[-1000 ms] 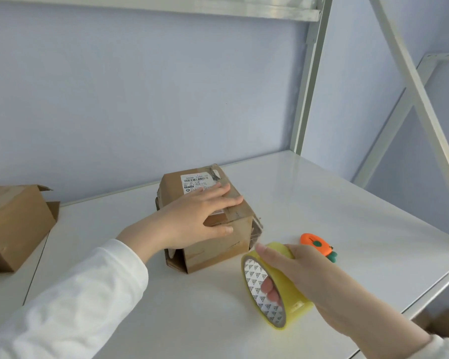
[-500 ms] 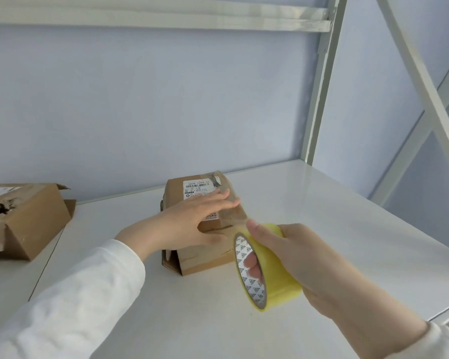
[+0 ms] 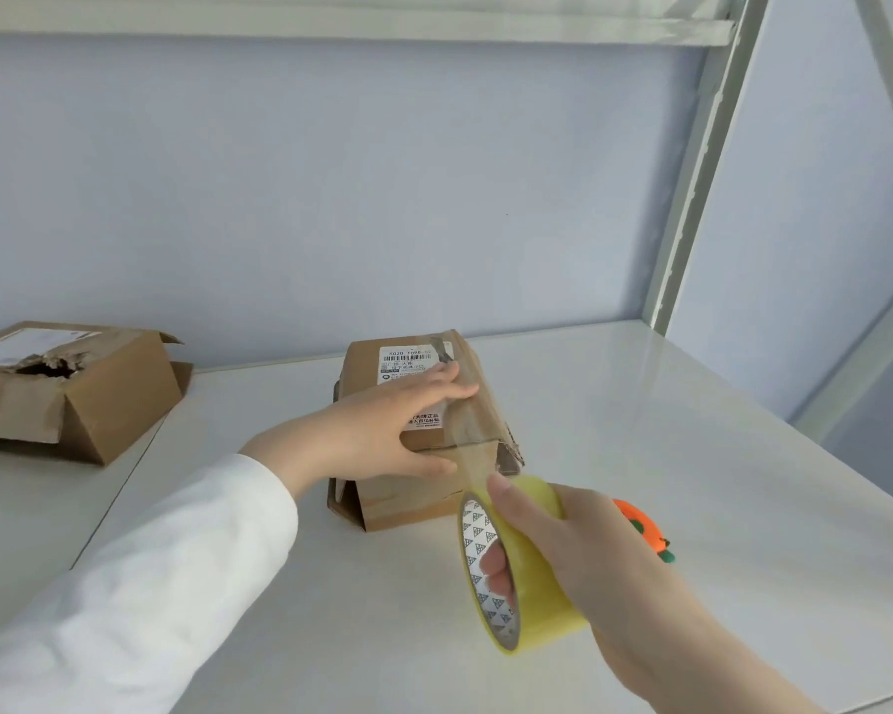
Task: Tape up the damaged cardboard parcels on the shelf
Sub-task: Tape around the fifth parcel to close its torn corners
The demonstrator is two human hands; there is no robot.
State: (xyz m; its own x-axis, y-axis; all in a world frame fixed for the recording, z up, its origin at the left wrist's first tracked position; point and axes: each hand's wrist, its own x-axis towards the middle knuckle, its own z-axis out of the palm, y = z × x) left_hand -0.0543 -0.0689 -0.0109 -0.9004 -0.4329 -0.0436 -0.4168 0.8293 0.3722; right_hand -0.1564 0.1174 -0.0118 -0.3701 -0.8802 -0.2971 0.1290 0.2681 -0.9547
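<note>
A small brown cardboard parcel with a white label stands in the middle of the white shelf. My left hand lies on its top, fingers straight across the label and thumb against the front face. My right hand grips a yellow roll of clear tape just in front of the parcel, fingers through the core. A strip of clear tape runs from the roll up onto the parcel's front right corner. A second, torn parcel sits at the far left.
A small orange carrot-shaped object lies on the shelf behind my right hand. A white upright post and a diagonal brace stand at the right. The shelf's front edge runs near the bottom right corner.
My right hand has drawn the roll back toward me and lower, stretching a strip of tape from the parcel. The orange object is uncovered again. My left hand has stayed on the parcel.
</note>
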